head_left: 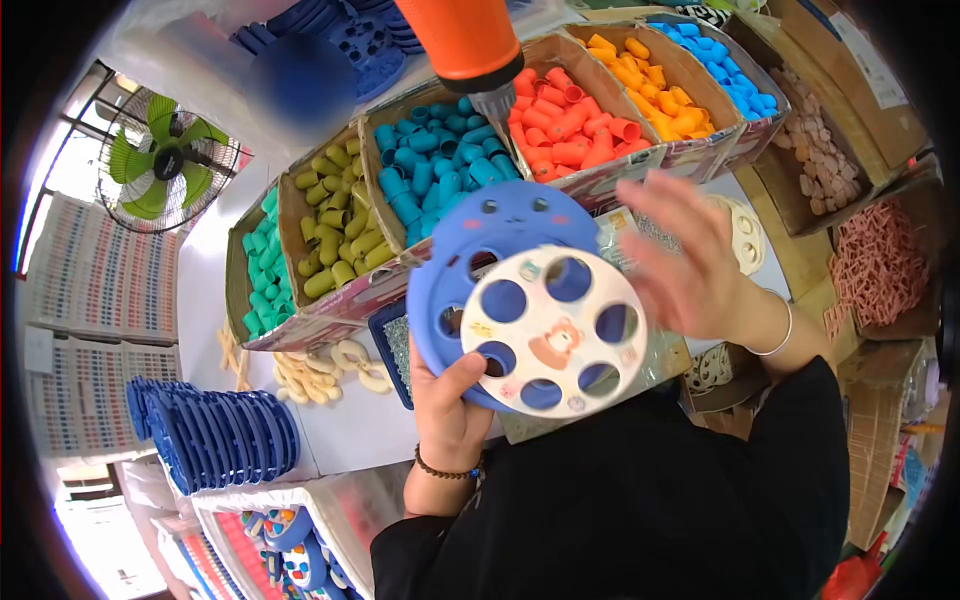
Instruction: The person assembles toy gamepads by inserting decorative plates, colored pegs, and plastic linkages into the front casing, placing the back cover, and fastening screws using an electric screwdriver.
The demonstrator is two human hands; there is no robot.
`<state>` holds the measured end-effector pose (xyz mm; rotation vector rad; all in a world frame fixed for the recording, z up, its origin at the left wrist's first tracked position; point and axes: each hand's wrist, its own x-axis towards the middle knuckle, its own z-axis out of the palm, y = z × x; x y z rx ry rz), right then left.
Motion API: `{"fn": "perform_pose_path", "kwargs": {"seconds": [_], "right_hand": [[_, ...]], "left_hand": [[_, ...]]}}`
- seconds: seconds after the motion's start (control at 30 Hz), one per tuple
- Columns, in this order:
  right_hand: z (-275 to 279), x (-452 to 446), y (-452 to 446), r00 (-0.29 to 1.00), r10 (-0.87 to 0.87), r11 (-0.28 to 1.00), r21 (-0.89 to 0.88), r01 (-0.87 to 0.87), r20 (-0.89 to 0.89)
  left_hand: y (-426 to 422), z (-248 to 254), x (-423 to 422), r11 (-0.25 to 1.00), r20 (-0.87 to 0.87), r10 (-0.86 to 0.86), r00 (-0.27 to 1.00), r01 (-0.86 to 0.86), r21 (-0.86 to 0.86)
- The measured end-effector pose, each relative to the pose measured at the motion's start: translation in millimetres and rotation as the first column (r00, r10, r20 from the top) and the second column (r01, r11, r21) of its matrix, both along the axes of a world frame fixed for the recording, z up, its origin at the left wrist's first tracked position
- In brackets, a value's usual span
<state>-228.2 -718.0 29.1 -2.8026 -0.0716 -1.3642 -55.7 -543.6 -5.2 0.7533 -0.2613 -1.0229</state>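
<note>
My left hand [450, 405] grips a blue plastic plate [520, 215] with ears, a printed face and round holes. Against its front lies a white disc [530, 345] with several large round holes and a printed bear in the middle. The left thumb presses on the disc's lower left edge. To the right of the disc, my right hand [690, 260] is raised, smeared by motion, its fingers stretched out and nothing visible in them. Whether the disc is fixed to the blue plate, I cannot tell.
Overhead hangs an orange power screwdriver [465, 45]. Cardboard bins hold red caps [570, 125], teal caps [440, 165], olive caps [335, 220] and other colours. Stacked blue plates [220, 435] stand at left, near cream rings [360, 365]. Pink pieces [880, 265] fill a box at right.
</note>
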Motion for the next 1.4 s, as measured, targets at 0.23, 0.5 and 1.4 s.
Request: {"fn": "perform_pose_path", "kwargs": {"seconds": [0.23, 0.5, 1.4], "right_hand": [[-22, -11, 54, 0.903, 0.388, -0.100, 0.982, -0.161, 0.187], [-15, 0, 51, 0.947, 0.319, -0.200, 0.976, 0.091, -0.023], [-28, 10, 72, 0.890, 0.220, -0.363, 0.881, -0.304, 0.398]], "left_hand": [[-5, -9, -16, 0.970, 0.225, 0.240, 0.944, -0.224, -0.095], [-7, -8, -12, 0.982, 0.031, 0.042, 0.999, -0.036, -0.186], [11, -8, -30, 0.955, 0.310, 0.261, 0.914, -0.197, -0.224]]}}
